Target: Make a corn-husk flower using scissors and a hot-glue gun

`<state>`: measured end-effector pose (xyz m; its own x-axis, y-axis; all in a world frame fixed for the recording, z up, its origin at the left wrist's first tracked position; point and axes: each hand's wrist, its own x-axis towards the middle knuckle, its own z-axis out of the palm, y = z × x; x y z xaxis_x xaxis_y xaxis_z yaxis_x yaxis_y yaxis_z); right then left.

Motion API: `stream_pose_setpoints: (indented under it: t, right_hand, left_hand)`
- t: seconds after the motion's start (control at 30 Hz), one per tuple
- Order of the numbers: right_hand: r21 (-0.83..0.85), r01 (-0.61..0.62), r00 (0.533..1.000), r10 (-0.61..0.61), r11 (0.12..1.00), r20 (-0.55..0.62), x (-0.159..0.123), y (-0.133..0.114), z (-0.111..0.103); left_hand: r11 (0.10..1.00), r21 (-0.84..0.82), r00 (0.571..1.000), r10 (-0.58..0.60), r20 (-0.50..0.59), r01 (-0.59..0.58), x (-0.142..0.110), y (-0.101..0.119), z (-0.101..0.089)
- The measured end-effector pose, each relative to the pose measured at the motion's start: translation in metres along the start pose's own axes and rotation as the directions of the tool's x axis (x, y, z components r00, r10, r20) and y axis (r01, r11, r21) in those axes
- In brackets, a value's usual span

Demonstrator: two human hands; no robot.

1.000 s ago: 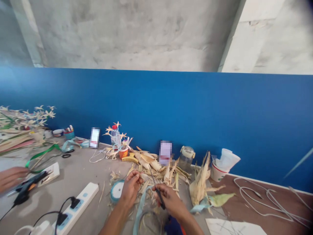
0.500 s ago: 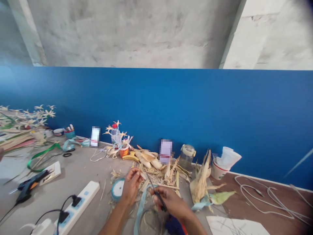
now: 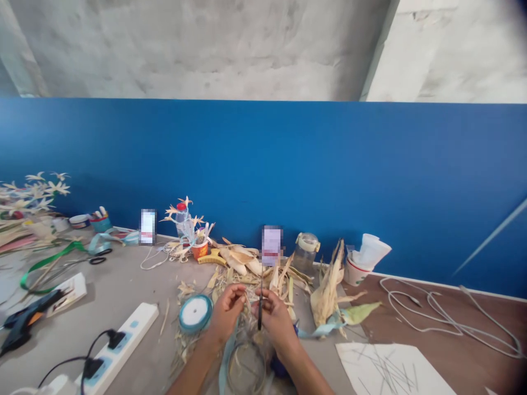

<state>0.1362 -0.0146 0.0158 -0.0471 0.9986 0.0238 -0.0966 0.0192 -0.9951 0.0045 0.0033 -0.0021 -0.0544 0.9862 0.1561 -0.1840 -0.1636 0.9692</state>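
My left hand [image 3: 228,314] pinches a thin strip of dried corn husk [image 3: 246,300] low in the middle of the table. My right hand [image 3: 275,320] is closed round small dark scissors [image 3: 260,305], which stand nearly upright right beside the strip. The two hands almost touch. A pale blue ribbon [image 3: 224,362] runs down beneath my left wrist. Loose dried husks [image 3: 263,274] lie just beyond both hands.
A blue ribbon spool [image 3: 195,313] lies left of my hands. A white power strip [image 3: 123,336] and a glue gun [image 3: 22,322] are at the left. Further off are husk flowers [image 3: 187,225], a jar [image 3: 307,252], paper cups [image 3: 362,263], white cables [image 3: 432,312] and white paper [image 3: 387,373].
The other person's hand at the far left is gone from view. My right hand moved left toward my left hand and the scissors turned upright. The view shifted right.
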Motion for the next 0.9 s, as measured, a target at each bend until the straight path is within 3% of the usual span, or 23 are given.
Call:
stream_pose_setpoints:
  t: [0.13,0.27,0.4,0.67,0.77,0.9]
  right_hand:
    - [-0.053,0.051,0.998,-0.053,0.997,-0.039,0.000,0.005,0.000]
    - [-0.350,0.172,0.974,-0.211,0.921,-0.078,-0.003,0.010,-0.003]
    - [-0.572,0.140,0.972,-0.223,0.808,-0.077,-0.007,0.007,-0.004]
    - [-0.704,0.143,0.959,-0.273,0.696,-0.074,-0.012,0.001,-0.004]
    - [-0.656,0.144,0.962,-0.261,0.741,-0.084,-0.011,0.005,-0.003]
    - [-0.439,0.161,0.974,-0.215,0.884,-0.075,-0.006,0.008,-0.002]
  left_hand:
    - [0.999,0.034,0.999,-0.009,0.036,0.008,-0.002,-0.002,0.001]
    - [0.995,-0.038,0.993,-0.090,0.074,0.093,-0.002,-0.001,0.003]
    - [0.986,-0.055,0.979,-0.150,0.141,0.159,-0.003,0.001,0.005]
    - [0.989,0.040,0.972,-0.148,0.181,0.143,-0.001,-0.003,0.002]
    - [0.990,0.076,0.976,-0.129,0.175,0.117,-0.001,-0.004,0.003]
    - [0.994,0.106,0.994,-0.043,0.103,0.032,-0.001,-0.003,0.003]
